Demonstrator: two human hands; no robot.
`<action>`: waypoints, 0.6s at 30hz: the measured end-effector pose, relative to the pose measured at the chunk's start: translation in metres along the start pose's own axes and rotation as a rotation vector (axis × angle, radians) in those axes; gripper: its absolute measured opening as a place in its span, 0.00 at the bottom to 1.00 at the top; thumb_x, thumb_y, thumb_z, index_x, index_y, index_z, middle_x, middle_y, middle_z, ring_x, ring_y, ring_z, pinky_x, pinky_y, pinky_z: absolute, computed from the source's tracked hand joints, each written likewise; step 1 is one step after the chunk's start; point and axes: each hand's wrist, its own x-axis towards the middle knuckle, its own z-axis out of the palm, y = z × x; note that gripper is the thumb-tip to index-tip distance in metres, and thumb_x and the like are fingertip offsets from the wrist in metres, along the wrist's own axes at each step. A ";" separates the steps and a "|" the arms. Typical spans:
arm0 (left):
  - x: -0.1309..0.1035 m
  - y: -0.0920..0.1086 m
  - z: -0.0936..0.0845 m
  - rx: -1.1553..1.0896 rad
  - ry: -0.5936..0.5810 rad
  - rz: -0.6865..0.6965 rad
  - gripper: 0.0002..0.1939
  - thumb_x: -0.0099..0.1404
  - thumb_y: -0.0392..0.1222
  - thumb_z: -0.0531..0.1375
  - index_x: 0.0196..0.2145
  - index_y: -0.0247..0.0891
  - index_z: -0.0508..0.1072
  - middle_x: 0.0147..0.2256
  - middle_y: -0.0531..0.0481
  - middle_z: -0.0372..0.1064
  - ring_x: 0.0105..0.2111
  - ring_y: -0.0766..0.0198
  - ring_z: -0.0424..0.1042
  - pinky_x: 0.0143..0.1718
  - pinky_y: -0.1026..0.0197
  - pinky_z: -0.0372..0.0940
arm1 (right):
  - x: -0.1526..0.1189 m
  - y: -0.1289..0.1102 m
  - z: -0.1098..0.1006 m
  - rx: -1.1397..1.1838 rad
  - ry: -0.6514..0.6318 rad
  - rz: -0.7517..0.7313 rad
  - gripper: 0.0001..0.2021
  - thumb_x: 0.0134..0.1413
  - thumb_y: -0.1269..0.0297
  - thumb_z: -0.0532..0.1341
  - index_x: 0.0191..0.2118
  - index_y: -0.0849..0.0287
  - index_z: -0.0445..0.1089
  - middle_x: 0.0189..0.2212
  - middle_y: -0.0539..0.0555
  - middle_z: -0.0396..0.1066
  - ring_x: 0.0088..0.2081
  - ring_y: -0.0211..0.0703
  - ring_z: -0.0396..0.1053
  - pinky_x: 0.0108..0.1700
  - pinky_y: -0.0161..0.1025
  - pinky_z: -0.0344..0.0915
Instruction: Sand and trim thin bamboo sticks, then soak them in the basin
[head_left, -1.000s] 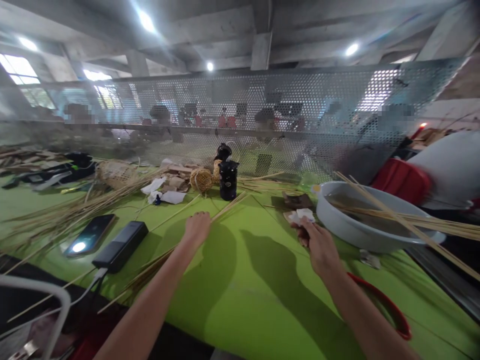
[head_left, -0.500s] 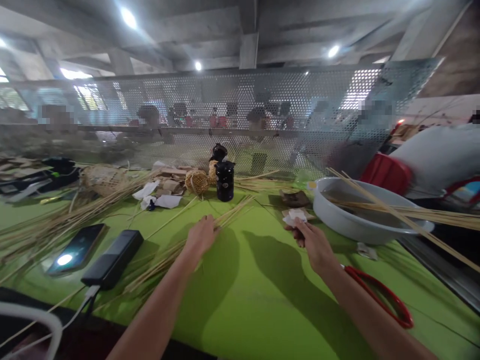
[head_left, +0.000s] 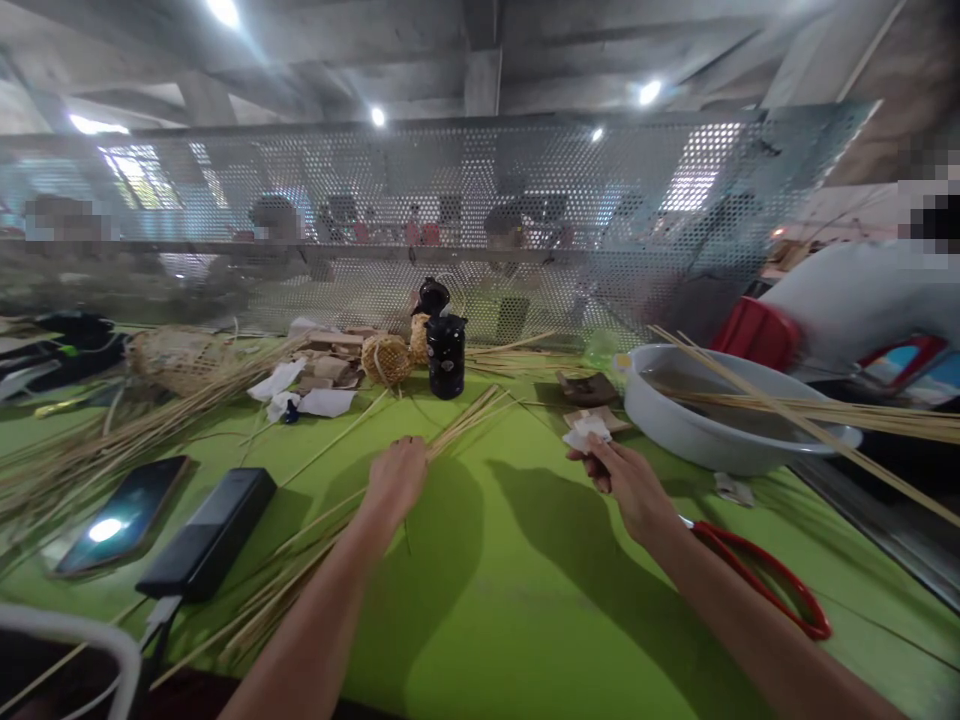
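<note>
My left hand [head_left: 399, 474] is closed around a bundle of thin straw-coloured strips [head_left: 469, 420] at the middle of the green table [head_left: 517, 610]. The strips' ends fan out beyond the knuckles, and more of the bundle trails back beside my forearm. Further right, my right hand [head_left: 626, 485] pinches a crumpled white tissue [head_left: 587, 432] between thumb and fingers. A brown paper scrap [head_left: 607, 418] lies just beyond it. Red-handled scissors [head_left: 765, 575] rest beside my right forearm, their blades mostly hidden under it.
A pale basin [head_left: 742, 450] holds water, with long strips across its rim. A black bottle [head_left: 446, 358] stands near a small woven basket [head_left: 385, 360]. A phone [head_left: 127, 515] and power bank [head_left: 210, 535] lie left. A perforated metal screen [head_left: 360, 200] borders the far edge.
The view has turned slightly right, so most things sit further left. Both hands keep their holds, with the left shifted a little among the strips.
</note>
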 end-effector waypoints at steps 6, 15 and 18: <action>-0.002 -0.005 -0.004 0.030 0.033 0.027 0.10 0.66 0.36 0.50 0.39 0.35 0.70 0.40 0.40 0.71 0.43 0.54 0.70 0.37 0.58 0.63 | 0.000 -0.001 0.001 -0.004 0.000 -0.004 0.27 0.40 0.38 0.64 0.25 0.64 0.75 0.19 0.50 0.61 0.21 0.34 0.52 0.21 0.34 0.45; -0.004 0.001 -0.009 0.116 -0.022 0.036 0.11 0.66 0.35 0.50 0.41 0.32 0.71 0.40 0.39 0.72 0.42 0.53 0.72 0.40 0.57 0.65 | -0.003 0.006 0.005 -0.193 -0.040 -0.093 0.28 0.47 0.37 0.58 0.21 0.61 0.70 0.18 0.52 0.63 0.20 0.35 0.54 0.22 0.35 0.47; -0.005 0.000 -0.009 0.106 -0.021 0.036 0.12 0.65 0.32 0.49 0.41 0.32 0.71 0.40 0.38 0.72 0.42 0.53 0.72 0.40 0.57 0.65 | -0.006 0.012 0.006 -0.390 -0.056 -0.178 0.27 0.52 0.39 0.55 0.20 0.60 0.69 0.21 0.54 0.69 0.22 0.38 0.59 0.25 0.36 0.51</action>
